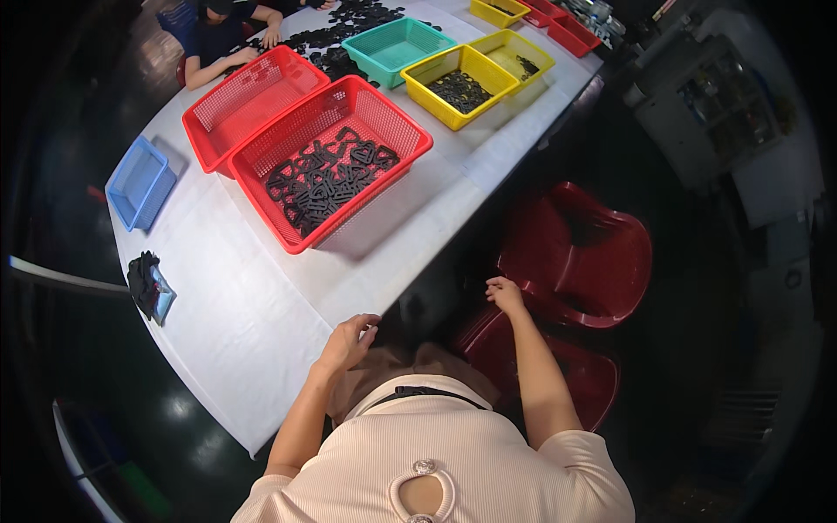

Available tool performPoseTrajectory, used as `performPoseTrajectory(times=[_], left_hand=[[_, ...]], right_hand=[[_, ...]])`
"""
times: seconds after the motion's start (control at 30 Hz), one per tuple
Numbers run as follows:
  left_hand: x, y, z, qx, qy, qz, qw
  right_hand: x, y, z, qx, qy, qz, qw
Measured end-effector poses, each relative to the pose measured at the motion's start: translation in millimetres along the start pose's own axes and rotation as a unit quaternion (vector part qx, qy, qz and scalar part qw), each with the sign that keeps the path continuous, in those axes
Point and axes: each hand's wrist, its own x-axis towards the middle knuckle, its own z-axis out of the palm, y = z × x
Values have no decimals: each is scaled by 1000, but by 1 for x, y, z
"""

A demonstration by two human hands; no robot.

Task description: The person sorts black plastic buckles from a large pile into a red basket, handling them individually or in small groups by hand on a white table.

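Observation:
My left hand (350, 342) is at the near edge of the white-covered table (261, 349), loosely curved, with nothing visible in it. Away from the table, my right hand (505, 295) hangs in front of a dark red plastic chair (602, 270), its fingers relaxed and holding nothing that I can see. Closest to my hands on the table is a red perforated basket (397, 131), partly filled with black plastic buckle-like pieces (327, 187). Neither hand touches it.
Another red basket (248, 100) stands behind it, with a blue basket (139, 187) at left. A teal basket (384, 44) and yellow baskets (436, 100) stand farther back. A co-worker's hands (270, 35) are near loose black pieces (349, 22). A second red chair (567, 375) is beside me.

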Motion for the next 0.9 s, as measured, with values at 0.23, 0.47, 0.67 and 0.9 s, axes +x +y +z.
performPoseTrajectory(times=[0.23, 0.47, 0.67, 0.9], left_hand=[[42, 12, -51, -52, 134, 15, 989], [37, -20, -83, -142, 298, -107, 938], [58, 36, -93, -292, 264, -216, 894], [166, 95, -51, -335, 403, -136, 841]], right_hand=[[-12, -126, 61, -341, -246, -99, 902], [45, -144, 58, -429, -336, -146, 825], [109, -182, 46, -459, -455, -212, 733], [179, -230, 32, -436, -548, -270, 661]])
